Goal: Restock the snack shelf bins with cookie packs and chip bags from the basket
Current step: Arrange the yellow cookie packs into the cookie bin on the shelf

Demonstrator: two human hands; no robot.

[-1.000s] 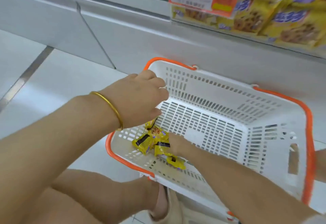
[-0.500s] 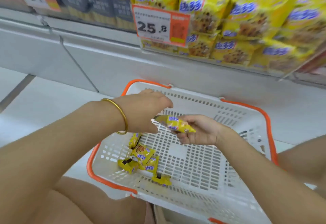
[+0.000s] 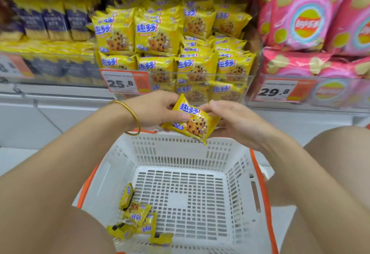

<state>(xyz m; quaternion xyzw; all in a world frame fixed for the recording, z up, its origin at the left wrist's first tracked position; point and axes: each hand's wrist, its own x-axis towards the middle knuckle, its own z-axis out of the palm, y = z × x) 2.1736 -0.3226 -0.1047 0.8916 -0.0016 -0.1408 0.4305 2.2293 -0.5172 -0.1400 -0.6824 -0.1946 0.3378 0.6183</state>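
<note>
Grip: left hand [image 3: 158, 109] and right hand [image 3: 236, 122] each pinch one end of 1 cookie pack [image 3: 192, 122], held over the basket [image 3: 180, 149] far wall | shelf bin [image 3: 174, 39] behind, stacked with yellow packs | chip bags [image 3: 310, 17] to its right | loose packs [image 3: 136, 215] in basket's near-left corner

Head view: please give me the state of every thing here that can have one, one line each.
cookie pack: tilted, held above the basket by both hands
left hand: pinches the pack's left end
right hand: grips the pack's right end
basket: almost empty
small packs: heaped loose in the basket's near-left corner
shelf cookie packs: stacked high
chip bags: stacked on shelf, right
</note>
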